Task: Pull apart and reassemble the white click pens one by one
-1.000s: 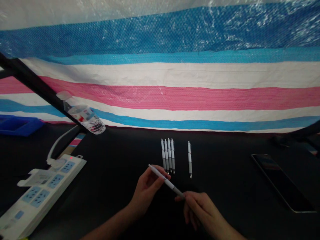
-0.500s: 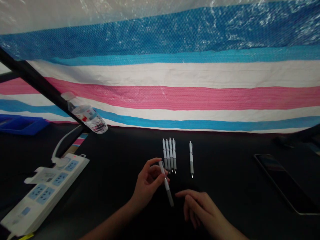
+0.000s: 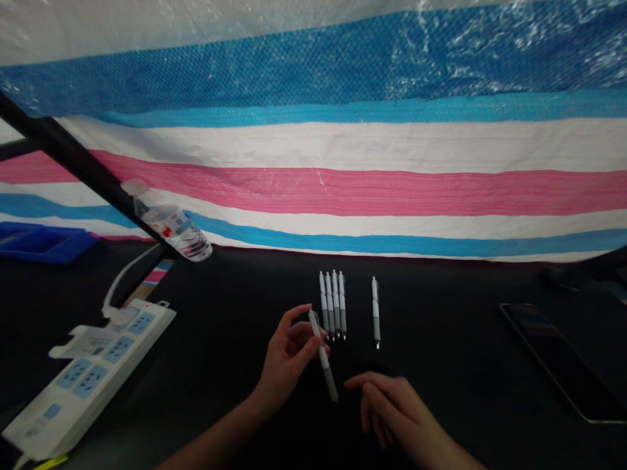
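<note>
My left hand (image 3: 290,352) is closed around the upper part of a white pen with a grey grip (image 3: 324,360), its index finger at the top end. The pen slants with its tip down and to the right, in front of the other pens. My right hand (image 3: 394,401) holds nothing; its index finger points towards the held pen's tip, apart from it, while the other fingers bend loosely. Several matching pens (image 3: 336,294) lie side by side just beyond my left hand. One more pen (image 3: 375,310) lies alone to their right.
On the black table (image 3: 235,313), a white power strip (image 3: 98,382) lies at the left and a dark phone (image 3: 558,359) at the right. A clear bottle (image 3: 181,232) leans at the back left near a blue tray (image 3: 46,243). Striped sheeting (image 3: 343,189) hangs behind.
The held pen and my left fingertips have shifted very slightly up and left. My right hand has stayed in place.
</note>
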`<state>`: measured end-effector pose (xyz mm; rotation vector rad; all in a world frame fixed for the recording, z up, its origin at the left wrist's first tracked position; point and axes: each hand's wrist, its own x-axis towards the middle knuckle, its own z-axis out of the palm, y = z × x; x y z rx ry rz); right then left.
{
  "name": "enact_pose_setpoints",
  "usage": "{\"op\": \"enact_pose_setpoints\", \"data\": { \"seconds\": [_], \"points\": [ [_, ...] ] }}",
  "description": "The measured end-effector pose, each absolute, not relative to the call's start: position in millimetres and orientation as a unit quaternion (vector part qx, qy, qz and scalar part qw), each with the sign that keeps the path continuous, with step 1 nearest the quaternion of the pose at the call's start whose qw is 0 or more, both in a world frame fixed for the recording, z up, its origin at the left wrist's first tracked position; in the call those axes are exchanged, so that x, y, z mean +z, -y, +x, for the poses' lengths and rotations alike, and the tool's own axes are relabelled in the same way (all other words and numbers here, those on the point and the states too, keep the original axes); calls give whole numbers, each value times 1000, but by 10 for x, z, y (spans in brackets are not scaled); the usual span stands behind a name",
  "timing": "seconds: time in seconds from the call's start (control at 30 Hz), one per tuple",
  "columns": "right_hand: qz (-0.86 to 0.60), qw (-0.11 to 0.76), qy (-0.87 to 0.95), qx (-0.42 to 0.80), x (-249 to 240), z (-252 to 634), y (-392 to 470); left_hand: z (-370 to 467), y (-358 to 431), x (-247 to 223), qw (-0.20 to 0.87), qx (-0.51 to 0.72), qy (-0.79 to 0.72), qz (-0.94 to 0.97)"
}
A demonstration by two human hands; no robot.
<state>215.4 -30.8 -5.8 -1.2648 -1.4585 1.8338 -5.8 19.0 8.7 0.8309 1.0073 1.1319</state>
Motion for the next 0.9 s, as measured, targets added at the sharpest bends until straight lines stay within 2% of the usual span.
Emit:
{"op": "enact_pose_setpoints", "data": {
  "seconds": [0.5, 0.77, 0.9],
  "points": [
    [-472, 236, 523, 670, -76, 2149, 287, -103, -314, 222, 621, 490, -476, 385],
    [-470, 239, 526, 667, -80, 2160, 276, -192, -1004, 153, 506, 425, -507, 553],
    [-469, 234, 534, 664, -96, 2167, 299, -158, -1196, 15, 460, 439, -524, 567]
  ]
}}
